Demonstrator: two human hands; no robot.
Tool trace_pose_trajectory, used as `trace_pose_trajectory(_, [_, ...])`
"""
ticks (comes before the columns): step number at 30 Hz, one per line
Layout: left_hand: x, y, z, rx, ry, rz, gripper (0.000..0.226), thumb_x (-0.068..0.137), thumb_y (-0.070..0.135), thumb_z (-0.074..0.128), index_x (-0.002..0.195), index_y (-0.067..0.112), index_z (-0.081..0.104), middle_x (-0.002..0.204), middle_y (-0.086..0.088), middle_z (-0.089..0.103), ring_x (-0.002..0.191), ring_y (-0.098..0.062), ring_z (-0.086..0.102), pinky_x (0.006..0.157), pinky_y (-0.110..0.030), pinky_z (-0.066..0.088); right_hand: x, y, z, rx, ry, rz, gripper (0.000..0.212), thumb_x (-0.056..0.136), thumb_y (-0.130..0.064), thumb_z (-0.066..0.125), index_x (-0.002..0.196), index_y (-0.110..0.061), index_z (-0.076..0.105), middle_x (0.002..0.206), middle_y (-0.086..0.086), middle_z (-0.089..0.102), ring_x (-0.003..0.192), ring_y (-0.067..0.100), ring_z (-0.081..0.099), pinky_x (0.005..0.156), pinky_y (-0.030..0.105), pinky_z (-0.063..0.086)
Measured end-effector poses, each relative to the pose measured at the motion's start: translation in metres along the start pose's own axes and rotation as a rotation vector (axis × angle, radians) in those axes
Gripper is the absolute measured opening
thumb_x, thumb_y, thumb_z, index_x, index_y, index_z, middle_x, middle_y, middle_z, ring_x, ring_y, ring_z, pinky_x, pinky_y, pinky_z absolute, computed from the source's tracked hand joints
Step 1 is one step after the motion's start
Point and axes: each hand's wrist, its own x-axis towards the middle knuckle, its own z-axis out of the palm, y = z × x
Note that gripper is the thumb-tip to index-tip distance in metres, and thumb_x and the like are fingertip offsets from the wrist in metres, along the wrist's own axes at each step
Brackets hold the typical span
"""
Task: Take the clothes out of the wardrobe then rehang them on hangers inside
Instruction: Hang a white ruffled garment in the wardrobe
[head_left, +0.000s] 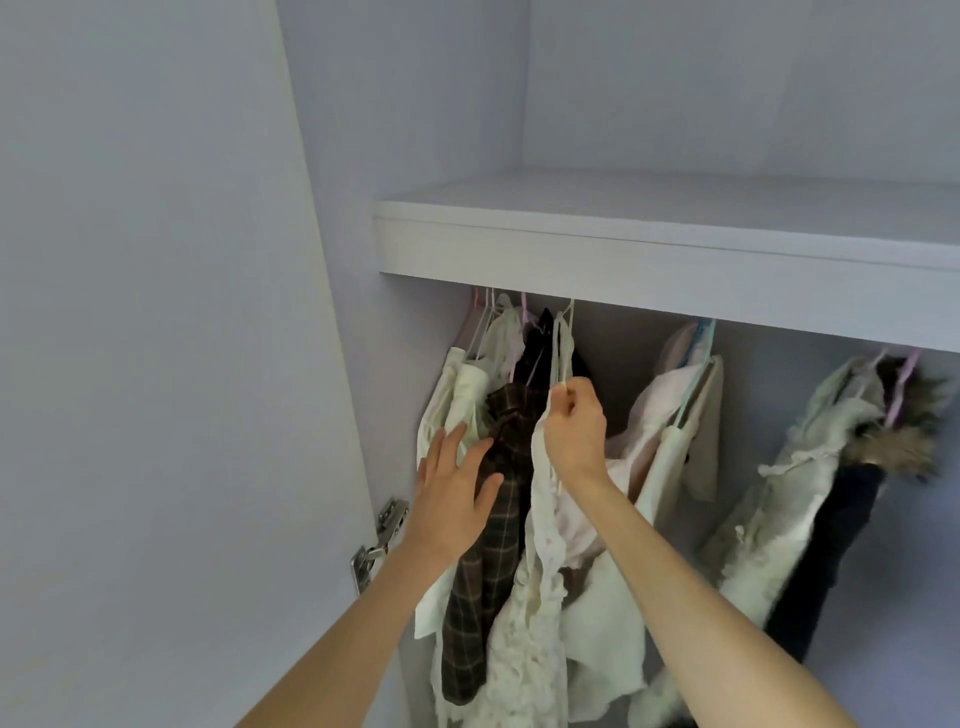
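Several garments hang on hangers under the wardrobe shelf (649, 260). My right hand (574, 431) pinches the thin strap of a cream floral dress (540, 597) at the end of its white hanger (563, 338). My left hand (454, 493) lies flat with spread fingers against a dark brown plaid garment (493, 571) just left of the dress. Cream tops (462, 400) hang at the far left behind that hand. The rail itself is hidden by the shelf.
The open wardrobe door (156, 364) stands at the left with its metal hinge (379, 540). To the right hang a pale pink and cream garment (670, 431), a white fluffy coat (779, 493) and a dark coat with a fur collar (904, 441).
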Motion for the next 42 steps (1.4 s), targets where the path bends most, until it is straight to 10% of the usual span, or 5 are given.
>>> trace_pose_trajectory(12, [0.009,-0.003,0.012,-0.167,0.1,-0.007,0.062,0.088,0.055,0.039,0.143,0.031,0.026,0.155,0.007,-0.002,0.143,-0.01,-0.001,0.116,-0.038,0.016,0.044,0.048,0.007,-0.218,0.016,0.011,0.026,0.097,-0.011,0.042,0.118,-0.002,0.055,0.09,0.018,0.061,0.098,0.036,0.055,0.067,0.025,0.028])
trace_pose_trajectory(23, [0.006,-0.014,0.019,-0.117,0.163,0.156,0.048,0.091,0.065,0.023,0.137,0.052,0.023,0.154,0.016,-0.009,0.143,-0.004,-0.004,0.11,-0.042,0.034,0.051,0.049,0.053,-0.195,-0.117,-0.218,0.045,0.096,-0.005,0.042,0.141,-0.003,0.035,0.081,0.018,0.059,0.078,0.028,0.057,0.073,0.031,0.045])
trace_pose_trajectory(31, [0.008,-0.039,0.026,-0.069,0.287,0.151,0.046,0.099,0.049,0.028,0.143,0.036,0.027,0.156,0.009,0.013,0.11,-0.008,0.06,0.084,-0.002,0.04,0.059,0.052,0.096,-0.132,-0.183,-0.215,0.043,0.096,-0.002,0.04,0.139,-0.003,0.037,0.057,0.004,0.046,0.048,0.005,0.039,0.051,0.013,0.032])
trace_pose_trajectory(38, [0.008,-0.057,0.017,0.112,0.235,0.143,0.054,0.101,0.045,0.021,0.147,0.018,0.011,0.156,0.006,0.01,0.14,-0.004,0.016,0.109,-0.017,0.017,0.061,0.056,0.11,-0.141,-0.261,-0.25,0.046,0.095,-0.004,0.043,0.141,-0.004,0.036,0.07,0.006,0.046,0.061,0.013,0.043,0.054,0.014,0.03])
trace_pose_trajectory(42, [0.005,-0.053,0.014,0.187,0.193,0.122,0.055,0.099,0.041,0.026,0.146,0.013,0.019,0.154,-0.003,0.019,0.137,-0.015,0.028,0.106,-0.03,0.029,0.059,0.056,0.098,-0.162,-0.341,-0.247,0.049,0.098,-0.012,0.04,0.145,-0.009,0.025,0.097,0.01,0.046,0.085,0.023,0.05,0.071,0.019,0.035])
